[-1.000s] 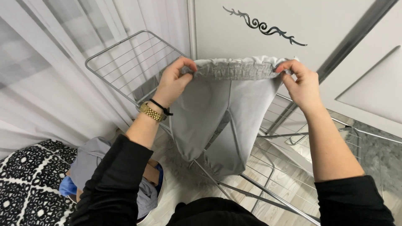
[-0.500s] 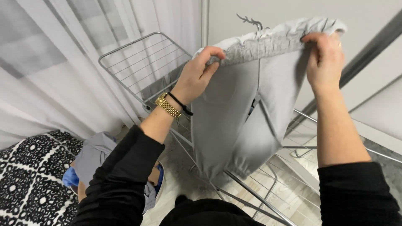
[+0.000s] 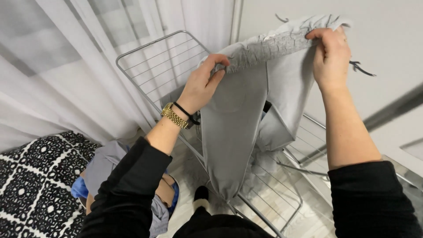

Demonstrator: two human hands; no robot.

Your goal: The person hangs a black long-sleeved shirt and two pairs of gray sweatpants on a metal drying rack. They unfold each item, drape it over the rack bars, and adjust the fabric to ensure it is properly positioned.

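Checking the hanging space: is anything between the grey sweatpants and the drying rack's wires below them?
Nothing visible. Both hands, left and right, hold the grey sweatpants by the waistband, and the legs hang directly over the drying rack, whose visible wires are bare.

**Surroundings of the drying area, head view**

A grey wire drying rack stands with one wing raised toward sheer white curtains at upper left; its lower rails cross a pale wood-look floor. At lower left a laundry basket holds grey and blue garments, beside a black-and-white patterned rug. A white wall bears a dark scroll decal at right
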